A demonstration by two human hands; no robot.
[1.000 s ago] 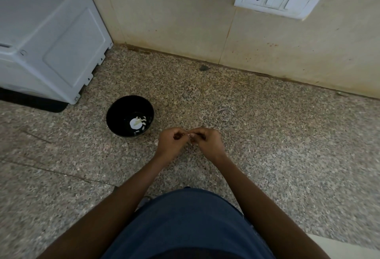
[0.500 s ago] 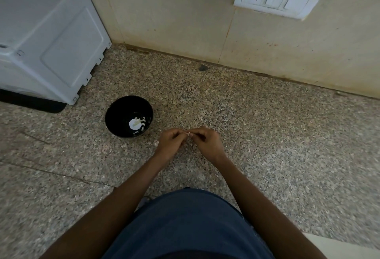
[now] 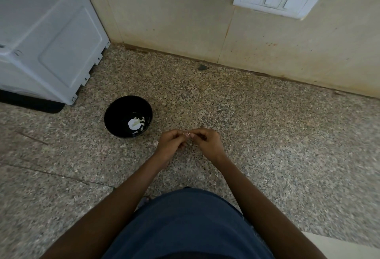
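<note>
Hands meet over the worktop (image 3: 267,135): I see left hand (image 3: 171,145) and right hand (image 3: 208,143) curled, pinching a tiny pale bit (image 3: 188,134) together. Black bowl (image 3: 115,107) nearby holds small white pieces (image 3: 136,123).

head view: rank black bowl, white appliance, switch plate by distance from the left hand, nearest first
From the left hand, which with the right hand pinches a small pale piece:
1. Black bowl, close on its left.
2. White appliance, far left, beyond the bowl.
3. Switch plate, high up to the right.
</note>
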